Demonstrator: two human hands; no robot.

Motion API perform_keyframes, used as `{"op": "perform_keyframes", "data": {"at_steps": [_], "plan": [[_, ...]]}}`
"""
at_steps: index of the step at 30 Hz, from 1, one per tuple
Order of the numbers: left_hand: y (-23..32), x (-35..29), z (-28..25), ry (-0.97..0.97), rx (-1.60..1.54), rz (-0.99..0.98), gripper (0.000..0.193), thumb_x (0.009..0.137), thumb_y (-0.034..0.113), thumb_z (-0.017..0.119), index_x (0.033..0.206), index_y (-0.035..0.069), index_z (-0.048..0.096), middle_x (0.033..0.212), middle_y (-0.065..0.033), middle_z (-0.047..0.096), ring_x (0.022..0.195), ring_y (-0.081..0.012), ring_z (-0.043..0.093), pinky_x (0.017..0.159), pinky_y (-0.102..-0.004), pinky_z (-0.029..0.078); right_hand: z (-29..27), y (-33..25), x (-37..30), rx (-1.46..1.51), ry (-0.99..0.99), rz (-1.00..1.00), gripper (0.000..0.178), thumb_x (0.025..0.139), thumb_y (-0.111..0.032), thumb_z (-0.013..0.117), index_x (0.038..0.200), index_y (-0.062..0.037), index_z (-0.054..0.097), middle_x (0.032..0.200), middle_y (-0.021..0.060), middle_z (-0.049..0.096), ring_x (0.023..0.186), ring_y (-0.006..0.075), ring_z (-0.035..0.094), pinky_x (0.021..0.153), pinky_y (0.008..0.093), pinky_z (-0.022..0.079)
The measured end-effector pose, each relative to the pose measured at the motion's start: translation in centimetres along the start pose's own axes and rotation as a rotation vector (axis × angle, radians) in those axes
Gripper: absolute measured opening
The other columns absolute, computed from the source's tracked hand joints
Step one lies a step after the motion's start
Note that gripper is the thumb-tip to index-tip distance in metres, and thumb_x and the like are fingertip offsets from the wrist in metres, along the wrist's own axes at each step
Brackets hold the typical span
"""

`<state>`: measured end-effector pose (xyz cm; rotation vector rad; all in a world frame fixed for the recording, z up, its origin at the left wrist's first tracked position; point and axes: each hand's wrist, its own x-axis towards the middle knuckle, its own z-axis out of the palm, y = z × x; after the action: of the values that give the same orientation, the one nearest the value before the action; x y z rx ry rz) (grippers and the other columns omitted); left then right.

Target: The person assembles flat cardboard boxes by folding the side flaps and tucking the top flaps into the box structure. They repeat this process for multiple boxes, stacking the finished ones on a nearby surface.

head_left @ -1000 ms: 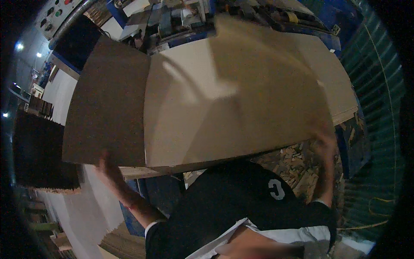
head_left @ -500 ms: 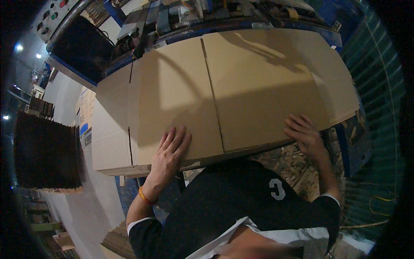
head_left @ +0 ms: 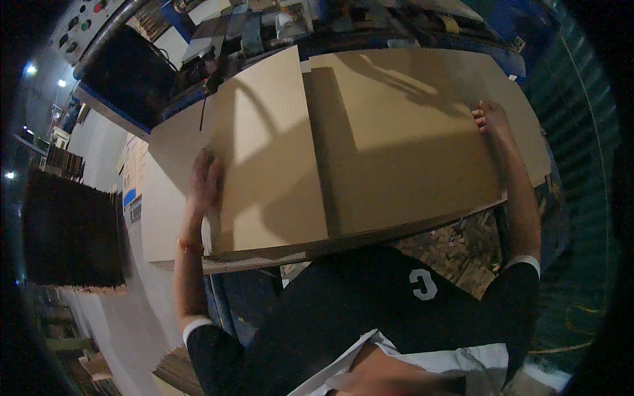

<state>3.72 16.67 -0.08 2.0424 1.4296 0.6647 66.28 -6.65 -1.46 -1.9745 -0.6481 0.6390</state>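
A stack of flat brown cardboard sheets lies in front of me. On its left half, a cardboard panel is tilted up, its inner edge casting a dark shadow strip onto the sheet to the right. My left hand is at the outer left edge of that panel, slightly blurred, its thumb side against the cardboard. Over at the far right edge of the right-hand sheet, my right hand has its fingers curled round the border, fingertips showing. An orange band circles my left wrist.
A machine with a dark, worn bed stands beyond the stack. At the upper left is a control panel with buttons. Cardboard scraps litter the floor below the stack. A dark stack stands left, green corrugated sheeting right.
Both hands have moved from the near part of the cardboard out to its left and right edges, farther from me. The left panel has risen and shifted, opening a gap along the middle.
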Motion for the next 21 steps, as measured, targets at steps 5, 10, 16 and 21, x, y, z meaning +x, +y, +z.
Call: {"op": "perform_keyframes", "data": {"at_steps": [5, 10, 16, 21], "plan": [[-4.6, 3.6, 2.7, 0.109, 0.210, 0.239, 0.053, 0.089, 0.024, 0.051, 0.130, -0.007, 0.036, 0.132, -0.0259, 0.040, 0.121, -0.0349, 0.042, 0.101, -0.0391, 0.033, 1.9, 1.7, 4.9, -0.471, 0.138, -0.210, 0.033, 0.091, -0.032, 0.043, 0.096, -0.0037, 0.059, 0.086, 0.0065, 0.060, 0.061, 0.0223, 0.054, 0.058, 0.0341, 0.045], [-3.7, 2.3, 2.8, 0.093, 0.185, 0.177, 0.054, 0.090, 0.026, 0.048, 0.131, -0.007, 0.034, 0.131, -0.0268, 0.041, 0.122, -0.0364, 0.040, 0.102, -0.0405, 0.032, 3.2, 3.1, 4.3, -1.273, 0.413, -0.892, 0.033, 0.089, -0.033, 0.046, 0.091, -0.0031, 0.059, 0.089, 0.0150, 0.062, 0.076, 0.0346, 0.059, 0.071, 0.0420, 0.046], [-2.2, 3.2, 1.9, 0.048, 0.282, 0.155, 0.059, 0.090, 0.029, 0.048, 0.133, -0.006, 0.030, 0.132, -0.0280, 0.038, 0.126, -0.0385, 0.034, 0.105, -0.0465, 0.025, 5.9, -1.0, 2.9, -1.034, 0.357, -0.415, 0.034, 0.087, -0.035, 0.050, 0.102, -0.0052, 0.055, 0.095, 0.0166, 0.061, 0.089, 0.0394, 0.056, 0.077, 0.0502, 0.043], [2.7, -3.0, 0.7, 0.100, 0.447, 0.233, 0.073, 0.085, 0.038, 0.054, 0.138, -0.002, 0.023, 0.142, -0.0239, 0.024, 0.133, -0.0396, 0.019, 0.106, -0.0535, 0.015, 4.1, -4.1, -5.9, -0.853, 0.131, -0.593, 0.056, 0.087, -0.038, 0.051, 0.130, -0.0030, 0.042, 0.129, 0.0260, 0.042, 0.119, 0.0381, 0.041, 0.098, 0.0425, 0.034]]}}
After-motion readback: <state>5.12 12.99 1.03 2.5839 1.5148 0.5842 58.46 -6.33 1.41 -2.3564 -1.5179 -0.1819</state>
